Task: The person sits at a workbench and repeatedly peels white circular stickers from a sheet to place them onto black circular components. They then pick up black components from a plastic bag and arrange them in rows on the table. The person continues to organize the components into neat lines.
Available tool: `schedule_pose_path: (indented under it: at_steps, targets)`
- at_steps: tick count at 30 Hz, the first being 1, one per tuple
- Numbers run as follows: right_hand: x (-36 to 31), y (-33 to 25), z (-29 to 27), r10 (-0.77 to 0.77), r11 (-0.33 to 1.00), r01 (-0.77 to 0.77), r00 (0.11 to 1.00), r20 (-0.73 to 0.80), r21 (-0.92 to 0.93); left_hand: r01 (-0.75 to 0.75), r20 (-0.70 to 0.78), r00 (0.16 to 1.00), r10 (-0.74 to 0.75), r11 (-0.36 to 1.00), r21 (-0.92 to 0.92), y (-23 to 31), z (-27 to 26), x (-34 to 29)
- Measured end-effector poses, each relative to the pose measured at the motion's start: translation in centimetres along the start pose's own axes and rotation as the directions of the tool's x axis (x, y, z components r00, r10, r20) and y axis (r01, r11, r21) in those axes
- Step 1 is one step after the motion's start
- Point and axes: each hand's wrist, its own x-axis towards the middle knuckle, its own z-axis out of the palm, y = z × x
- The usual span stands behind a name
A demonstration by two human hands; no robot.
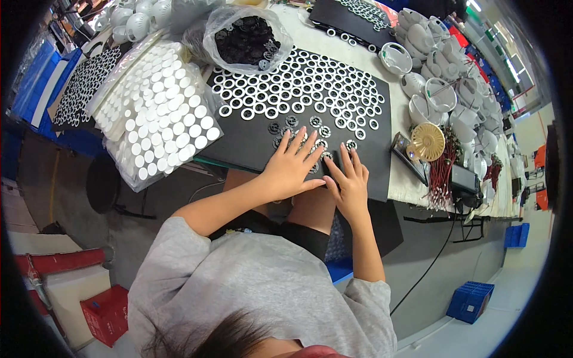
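My left hand [291, 165] lies spread over a small group of dark round slotted discs [291, 121] near the front of a black board [242, 146]. Beside it, my right hand [348, 184] rests with its fingers apart, its fingertips by another disc [351, 144]. The two thumbs almost meet. Neither hand grips anything, and the palms and fingers hide some of the discs. Beyond my fingers, many white rings with dark centres [286, 83] sit close together in rows across the board.
Plastic-wrapped sheets of white round pieces [173, 128] lie on the left. Behind the board stands a clear bag of black parts [248, 42]. On the right are a gold ribbed cup [428, 142], bundles of red wires [440, 176] and piled white housings [441, 94].
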Motion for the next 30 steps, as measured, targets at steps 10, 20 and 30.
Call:
schedule_pose_path:
  at_steps: [10,20,30]
  targets:
    - [0.6,0.2,0.5,0.126,0.989,-0.119,0.989,-0.072,0.091,0.044,-0.023,0.999,-0.043,0.999,0.025,-0.4,0.5,0.0]
    - [1.7,-0.3,2.0,0.129,0.991,-0.127,0.99,0.055,-0.039,0.134,-0.103,0.986,-0.128,0.989,0.055,-0.7,1.7,1.1]
    - [3.3,-0.8,2.4,0.077,0.996,-0.08,0.995,0.069,0.035,0.073,-0.082,0.994,-0.077,0.996,-0.053,-1.7,1.9,1.9]
